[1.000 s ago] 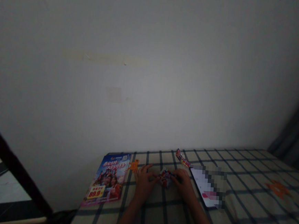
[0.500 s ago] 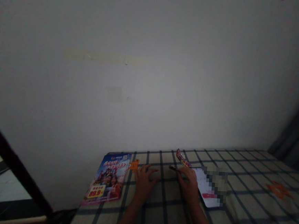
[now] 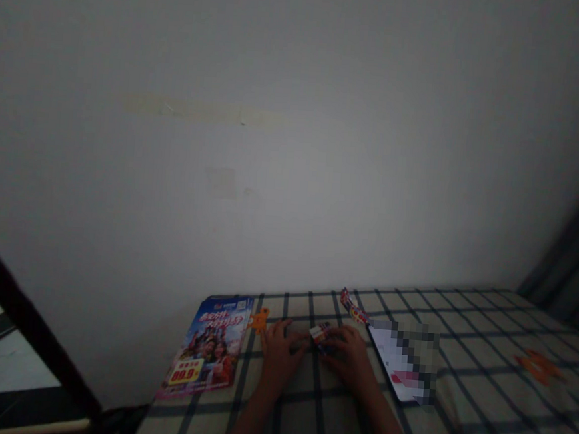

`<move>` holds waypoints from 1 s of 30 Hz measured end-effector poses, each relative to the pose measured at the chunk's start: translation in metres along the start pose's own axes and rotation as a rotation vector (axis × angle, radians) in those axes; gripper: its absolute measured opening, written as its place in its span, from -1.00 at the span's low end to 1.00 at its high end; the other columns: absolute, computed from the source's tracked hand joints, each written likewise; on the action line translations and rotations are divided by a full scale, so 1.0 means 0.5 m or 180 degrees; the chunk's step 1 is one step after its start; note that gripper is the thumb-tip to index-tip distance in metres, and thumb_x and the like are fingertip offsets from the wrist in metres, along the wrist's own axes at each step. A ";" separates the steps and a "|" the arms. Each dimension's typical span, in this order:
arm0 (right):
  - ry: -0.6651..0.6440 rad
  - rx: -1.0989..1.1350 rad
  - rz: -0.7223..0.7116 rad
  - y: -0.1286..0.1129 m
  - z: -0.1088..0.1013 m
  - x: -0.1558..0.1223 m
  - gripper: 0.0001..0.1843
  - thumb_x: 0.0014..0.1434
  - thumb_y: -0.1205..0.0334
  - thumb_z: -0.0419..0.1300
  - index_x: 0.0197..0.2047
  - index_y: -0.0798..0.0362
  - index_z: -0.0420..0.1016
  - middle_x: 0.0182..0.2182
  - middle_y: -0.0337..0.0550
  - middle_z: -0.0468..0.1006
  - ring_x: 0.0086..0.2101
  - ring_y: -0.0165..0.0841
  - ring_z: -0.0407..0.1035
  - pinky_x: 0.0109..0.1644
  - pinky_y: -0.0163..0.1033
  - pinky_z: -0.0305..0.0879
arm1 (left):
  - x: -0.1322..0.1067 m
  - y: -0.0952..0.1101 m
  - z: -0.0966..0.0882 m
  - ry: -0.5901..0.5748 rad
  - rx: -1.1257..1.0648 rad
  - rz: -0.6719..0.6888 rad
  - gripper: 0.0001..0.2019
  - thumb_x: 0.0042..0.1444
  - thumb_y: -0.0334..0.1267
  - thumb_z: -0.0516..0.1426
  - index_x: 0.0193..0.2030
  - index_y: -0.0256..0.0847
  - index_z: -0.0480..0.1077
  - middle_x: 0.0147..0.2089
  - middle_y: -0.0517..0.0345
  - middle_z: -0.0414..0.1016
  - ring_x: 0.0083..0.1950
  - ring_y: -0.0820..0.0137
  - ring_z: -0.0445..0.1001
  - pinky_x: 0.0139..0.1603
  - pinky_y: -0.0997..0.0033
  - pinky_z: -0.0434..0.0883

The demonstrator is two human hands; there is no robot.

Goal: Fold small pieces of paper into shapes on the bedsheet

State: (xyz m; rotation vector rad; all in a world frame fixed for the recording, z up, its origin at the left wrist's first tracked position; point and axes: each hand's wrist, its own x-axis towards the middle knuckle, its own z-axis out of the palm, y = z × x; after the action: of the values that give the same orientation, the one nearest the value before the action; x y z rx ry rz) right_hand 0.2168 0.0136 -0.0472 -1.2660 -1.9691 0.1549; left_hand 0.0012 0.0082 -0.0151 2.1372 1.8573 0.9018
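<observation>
A small piece of printed paper (image 3: 319, 332), white, red and dark, is pinched in the fingertips of my right hand (image 3: 346, 352), just above the checked cloth. Whether it is folded is too dim to tell. To its left my left hand (image 3: 281, 353) is held with fingers apart and nothing in it, the thumb reaching toward the paper. Beside the left fingers lies an orange cut-out figure (image 3: 260, 320). Behind the right hand rests a curled strip of printed paper (image 3: 355, 309).
A stack of blue and pink flyers (image 3: 214, 345) lies on the left. Right of my right hand is a phone (image 3: 393, 359) with a lit, partly pixelated screen. Another orange cut-out (image 3: 538, 366) lies far right on the checked cloth (image 3: 477, 379). A wall (image 3: 295, 144) rises behind.
My right hand has moved left, toward my left hand. The piece in its fingers, dark and narrow before, now shows a printed face. My left hand has barely moved.
</observation>
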 end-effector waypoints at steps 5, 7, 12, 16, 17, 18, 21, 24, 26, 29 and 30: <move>-0.0080 -0.0069 0.0003 -0.005 -0.001 0.000 -0.62 -0.05 0.20 0.46 -0.11 -0.27 0.64 -0.02 -0.17 0.58 0.08 -0.08 0.33 0.17 0.09 0.25 | -0.004 0.010 -0.006 -0.0143 0.0057 -0.0002 -0.80 0.14 -0.08 0.23 -0.09 0.23 0.61 0.27 0.14 0.38 0.35 0.03 0.18 0.42 -0.28 -0.12; -0.0156 -0.0053 -0.0016 -0.004 -0.001 0.000 -0.63 -0.04 0.20 0.46 -0.11 -0.26 0.65 -0.01 -0.17 0.58 0.08 -0.08 0.33 0.17 0.08 0.25 | -0.006 0.013 -0.009 -0.0182 0.0067 -0.0013 -0.77 0.14 -0.09 0.23 -0.06 0.24 0.60 0.28 0.14 0.37 0.36 0.02 0.16 0.42 -0.30 -0.15; -0.0217 0.0075 0.0026 -0.002 -0.001 0.001 -0.73 0.11 0.15 0.35 -0.08 -0.22 0.64 -0.04 -0.15 0.61 0.08 -0.10 0.33 0.20 0.10 0.22 | -0.010 0.015 -0.007 -0.0162 0.0160 -0.0039 -0.74 0.17 -0.07 0.21 0.00 0.22 0.57 0.29 0.09 0.37 0.38 0.03 0.16 0.42 -0.33 -0.19; -0.0107 0.0087 0.0053 -0.004 -0.001 0.001 -0.75 0.28 0.15 0.16 -0.03 -0.18 0.61 0.04 -0.15 0.57 0.13 -0.13 0.29 0.24 0.11 0.20 | -0.012 0.011 0.004 -0.0087 0.0263 0.0021 -0.72 0.19 -0.03 0.18 0.04 0.23 0.55 0.29 0.06 0.37 0.38 0.02 0.16 0.42 -0.35 -0.19; -0.0076 0.0051 0.0052 -0.004 -0.001 0.000 -0.74 0.29 0.15 0.14 -0.03 -0.17 0.61 0.08 -0.15 0.55 0.15 -0.12 0.27 0.24 0.12 0.19 | -0.012 0.010 0.007 -0.0086 0.0286 0.0032 -0.71 0.19 -0.01 0.18 0.05 0.23 0.54 0.29 0.06 0.36 0.38 0.02 0.16 0.41 -0.36 -0.19; -0.0054 0.0007 0.0049 -0.005 0.000 0.000 -0.74 0.29 0.16 0.13 -0.02 -0.16 0.60 0.11 -0.15 0.53 0.17 -0.11 0.24 0.25 0.13 0.18 | -0.013 0.009 0.009 -0.0079 0.0312 0.0032 -0.69 0.18 0.00 0.19 0.07 0.23 0.53 0.30 0.05 0.36 0.39 0.01 0.15 0.41 -0.38 -0.20; -0.0061 -0.0131 0.0027 -0.008 0.002 -0.002 -0.70 0.30 0.17 0.12 0.04 -0.19 0.57 0.14 -0.18 0.51 0.21 -0.07 0.19 0.27 0.18 0.16 | -0.013 0.008 0.011 -0.0035 0.0370 0.0048 -0.57 0.13 0.03 0.22 0.17 0.22 0.45 0.30 0.02 0.35 0.39 0.00 0.15 0.40 -0.40 -0.21; -0.0107 -0.0277 -0.0044 -0.014 0.001 -0.002 -0.67 0.31 0.19 0.11 0.08 -0.27 0.54 0.13 -0.21 0.51 0.19 -0.06 0.19 0.27 0.20 0.14 | -0.013 0.012 0.006 -0.0041 0.0356 0.0085 -0.55 0.12 0.05 0.22 0.17 0.28 0.43 0.31 0.05 0.34 0.39 0.00 0.15 0.40 -0.41 -0.19; -0.0135 -0.0356 -0.0075 -0.019 -0.001 -0.001 -0.65 0.31 0.22 0.11 0.09 -0.31 0.53 0.10 -0.20 0.52 0.17 -0.05 0.20 0.26 0.20 0.14 | -0.014 0.016 0.001 -0.0110 0.0343 0.0085 -0.63 0.12 0.04 0.22 0.09 0.32 0.49 0.33 0.09 0.33 0.40 -0.01 0.13 0.38 -0.42 -0.20; -0.0142 -0.0409 -0.0077 -0.026 -0.004 0.000 -0.62 0.28 0.25 0.14 0.10 -0.31 0.53 0.01 -0.14 0.55 0.13 -0.06 0.23 0.25 0.18 0.16 | -0.017 0.022 -0.003 -0.0156 0.0372 0.0062 -0.67 0.11 0.01 0.23 0.05 0.32 0.52 0.34 0.10 0.31 0.41 -0.04 0.10 0.37 -0.47 -0.26; -0.0140 -0.0415 -0.0072 -0.027 -0.004 0.001 -0.61 0.27 0.26 0.15 0.10 -0.31 0.53 -0.03 -0.12 0.55 0.11 -0.06 0.25 0.25 0.17 0.17 | -0.018 0.023 -0.003 -0.0142 0.0389 0.0060 -0.66 0.11 0.01 0.23 0.06 0.32 0.51 0.34 0.09 0.31 0.41 -0.04 0.10 0.36 -0.48 -0.28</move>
State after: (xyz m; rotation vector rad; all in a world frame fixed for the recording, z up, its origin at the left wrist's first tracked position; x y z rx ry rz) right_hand 0.2083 0.0064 -0.0389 -1.3326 -2.0585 0.0439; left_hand 0.0095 -0.0032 -0.0109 2.2290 1.9199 0.7560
